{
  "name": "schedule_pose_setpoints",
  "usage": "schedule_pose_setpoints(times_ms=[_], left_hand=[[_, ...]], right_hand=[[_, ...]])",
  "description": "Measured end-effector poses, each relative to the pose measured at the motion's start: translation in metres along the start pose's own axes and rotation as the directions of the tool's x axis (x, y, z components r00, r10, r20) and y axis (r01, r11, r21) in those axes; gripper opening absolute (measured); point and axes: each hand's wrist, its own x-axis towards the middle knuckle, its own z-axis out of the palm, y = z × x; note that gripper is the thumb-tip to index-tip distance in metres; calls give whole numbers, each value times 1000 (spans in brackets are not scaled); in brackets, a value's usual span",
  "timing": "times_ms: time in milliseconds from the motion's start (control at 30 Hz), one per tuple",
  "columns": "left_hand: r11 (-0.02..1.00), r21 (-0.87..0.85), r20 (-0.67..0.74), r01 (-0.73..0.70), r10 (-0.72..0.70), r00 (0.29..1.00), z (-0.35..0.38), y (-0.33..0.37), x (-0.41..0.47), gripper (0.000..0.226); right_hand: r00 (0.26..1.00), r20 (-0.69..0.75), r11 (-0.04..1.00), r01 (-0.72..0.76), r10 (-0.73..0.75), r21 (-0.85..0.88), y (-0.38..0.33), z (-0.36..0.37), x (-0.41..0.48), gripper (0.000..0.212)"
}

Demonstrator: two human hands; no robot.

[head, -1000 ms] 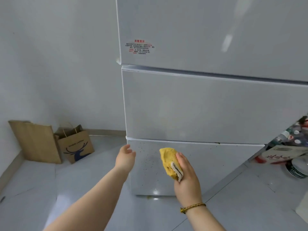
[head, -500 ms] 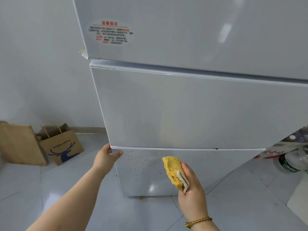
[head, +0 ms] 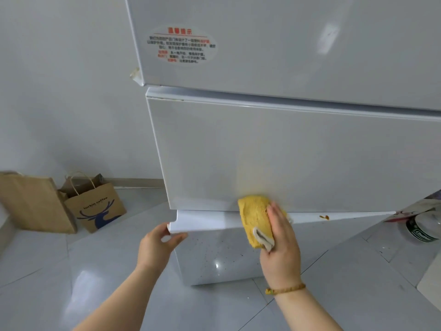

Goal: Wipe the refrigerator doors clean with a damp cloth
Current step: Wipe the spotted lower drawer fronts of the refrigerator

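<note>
Grey glossy floor tiles [head: 346,295] all round me, so yeah, I'm leaning low at the bottom of the fridge. Closest in, my right hand [head: 279,249] is wrapped around a folded yellow terry cloth with a white edge [head: 256,218], fingers curled over it and pressing it flat where the middle door meets the bottom one. My left hand [head: 156,247] is hooked on the corner of the white bottom freezer door [head: 226,259], thumb under and fingers on top of its lip, so that door sits swung out a bit.

Progress-wise, I'd say not far along. That bottom door's front is peppered with little dark specks and looks untouched. Its top ledge has an orange-brown blob of gunk [head: 324,217] off to the right of the cloth, not reached yet. The pale grey middle door [head: 286,151] above has a faint yellowish smear just over the cloth, so it needs a proper pass too. Further up, the grey top door [head: 286,56] with the oval red-and-black text sticker [head: 181,45] looks okay, though glare makes it hard to judge.

Way back by the wall: a brown paper bag with a blue deer logo [head: 94,204] and a plain brown paper bag [head: 33,201].
</note>
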Motion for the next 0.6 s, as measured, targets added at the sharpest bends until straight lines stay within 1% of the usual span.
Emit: schedule_pose_setpoints(times_ms=[33, 133, 200, 267, 333, 367, 400, 433, 467, 500, 533, 567, 600], left_hand=[[1000, 2, 1, -9, 9, 1000, -1, -4, -7, 16], [998, 49, 28, -30, 29, 999, -5, -12, -18, 23], [996, 86, 41, -21, 17, 999, -7, -12, -21, 23], [989, 144, 50, -22, 15, 999, -8, -13, -26, 17], [978, 205, 92, -36, 18, 996, -7, -18, -40, 15], [971, 233, 113, -56, 30, 993, -7, -21, -49, 15], [960, 267, 110, -85, 58, 992, -8, -23, -57, 23], [942, 303, 79, -143, 124, 989, -7, -26, -65, 42], [896, 374, 53, -241, 239, 970, -6, -26, -76, 61], [821, 451, 75, -349, 355, 932, -5, -23, -82, 78], [723, 523, 135, -450, 451, 882, -2, -21, -87, 89], [621, 584, 186, -522, 524, 831, 4, -18, -93, 92], [554, 618, 216, -559, 563, 797, 10, -14, -98, 85]], right_hand=[[1000, 0, 1000, 14, -14, -11, -1, 3, 9, 44], [1000, 11, 999, -6, 6, -34, -11, 11, 12, 44], [997, 69, 997, 38, -34, -66, -20, 17, -1, 45], [970, 214, 978, 148, -114, -148, -29, 28, -20, 51], [893, 428, 924, 273, -140, -267, -42, 41, -42, 76], [866, 488, 903, 289, -105, -318, -47, 43, -52, 86], [857, 509, 892, 288, -77, -350, -51, 43, -60, 91], [850, 522, 889, 292, -71, -354, -53, 41, -64, 92], [848, 525, 883, 300, -74, -360, -54, 34, -70, 91], [845, 528, 875, 317, -85, -366, -53, 29, -71, 90], [841, 533, 866, 332, -93, -374, -50, 25, -73, 90], [836, 542, 858, 339, -86, -387, -47, 17, -74, 91], [830, 553, 856, 337, -73, -393, -43, 12, -74, 92]])
